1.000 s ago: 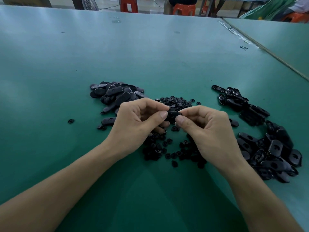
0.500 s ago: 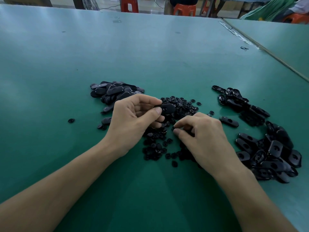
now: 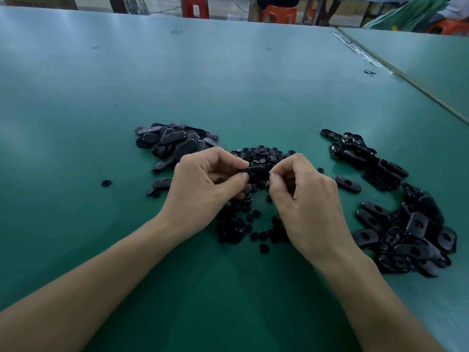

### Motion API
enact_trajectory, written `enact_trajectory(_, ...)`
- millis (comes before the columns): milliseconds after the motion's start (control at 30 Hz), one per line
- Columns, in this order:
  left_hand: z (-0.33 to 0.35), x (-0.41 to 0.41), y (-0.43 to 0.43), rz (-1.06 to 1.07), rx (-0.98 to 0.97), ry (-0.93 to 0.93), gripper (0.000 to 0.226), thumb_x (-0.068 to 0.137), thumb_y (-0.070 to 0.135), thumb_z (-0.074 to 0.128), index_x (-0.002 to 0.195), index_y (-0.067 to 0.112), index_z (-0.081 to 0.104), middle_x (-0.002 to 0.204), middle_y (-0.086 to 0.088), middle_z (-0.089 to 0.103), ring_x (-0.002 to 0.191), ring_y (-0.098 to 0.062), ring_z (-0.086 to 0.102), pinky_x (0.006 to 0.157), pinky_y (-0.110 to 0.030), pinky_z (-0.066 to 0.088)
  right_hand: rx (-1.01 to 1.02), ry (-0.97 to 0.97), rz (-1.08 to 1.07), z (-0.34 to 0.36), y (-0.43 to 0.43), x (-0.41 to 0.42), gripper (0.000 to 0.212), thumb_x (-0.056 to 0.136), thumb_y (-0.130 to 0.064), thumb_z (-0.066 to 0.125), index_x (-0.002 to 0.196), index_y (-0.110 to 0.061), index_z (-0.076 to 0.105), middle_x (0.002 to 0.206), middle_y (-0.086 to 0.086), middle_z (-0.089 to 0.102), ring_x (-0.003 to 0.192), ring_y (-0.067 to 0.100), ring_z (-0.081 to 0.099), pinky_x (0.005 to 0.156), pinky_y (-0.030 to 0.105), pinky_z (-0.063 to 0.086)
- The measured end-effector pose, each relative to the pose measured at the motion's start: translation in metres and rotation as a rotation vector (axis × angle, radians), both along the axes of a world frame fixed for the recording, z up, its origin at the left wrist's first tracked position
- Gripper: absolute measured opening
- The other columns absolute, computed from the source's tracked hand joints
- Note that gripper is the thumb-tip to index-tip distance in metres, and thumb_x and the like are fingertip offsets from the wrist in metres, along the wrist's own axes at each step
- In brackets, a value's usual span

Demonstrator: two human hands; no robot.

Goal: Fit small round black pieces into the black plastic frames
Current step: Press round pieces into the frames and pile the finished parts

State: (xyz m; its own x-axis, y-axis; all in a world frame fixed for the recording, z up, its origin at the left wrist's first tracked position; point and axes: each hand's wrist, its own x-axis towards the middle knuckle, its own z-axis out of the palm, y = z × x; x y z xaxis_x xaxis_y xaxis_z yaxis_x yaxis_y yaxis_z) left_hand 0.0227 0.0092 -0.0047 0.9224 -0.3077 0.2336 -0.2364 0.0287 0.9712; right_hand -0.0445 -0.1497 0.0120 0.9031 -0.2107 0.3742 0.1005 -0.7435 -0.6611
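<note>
My left hand pinches a black oval plastic frame between thumb and fingers, a little above the table. My right hand is raised beside it, thumb and forefinger pinched together at the frame's right end; a small round piece between them is too small to see. Under both hands lies a scatter of small round black pieces. A heap of black frames sits at the right. Another heap of frames lies at the left, behind my left hand.
The work surface is a green table. A single round piece lies apart at the left. One loose frame lies right of my right hand. Orange stools stand beyond the far edge. A second table adjoins at the right.
My right hand dropped to the pile of round pieces half a second ago and has now come back up to the frame. My left hand kept holding the frame.
</note>
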Motion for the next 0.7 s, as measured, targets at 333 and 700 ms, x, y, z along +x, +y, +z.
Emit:
enact_trajectory(333,0.0031,-0.0056,-0.0022,-0.012,0.061,-0.089,0.011,0.077,0.011,0.075,0.087,0.014,0.073,0.08,-0.005,0.077,0.074,-0.025,0.075,0.073,-0.043,0.063,0.136,-0.112,0.053,-0.0007,0.0073,-0.0023,0.016,0.089,-0.009,0.072,0.095,-0.024,0.076,0.084,-0.015,0.072,0.08,0.001,0.067,0.072,0.01,0.05)
enact_trajectory(700,0.0032,-0.0059,-0.0023,-0.031,0.079,-0.095,0.013,0.077,0.01,0.075,0.088,0.017,0.073,0.082,-0.002,0.078,0.076,-0.021,0.075,0.075,-0.037,0.063,0.251,-0.049,0.074,-0.0022,0.0082,0.0001,0.021,0.087,-0.007,0.075,0.086,-0.028,0.073,0.08,-0.013,0.072,0.077,0.005,0.068,0.072,0.014,0.051)
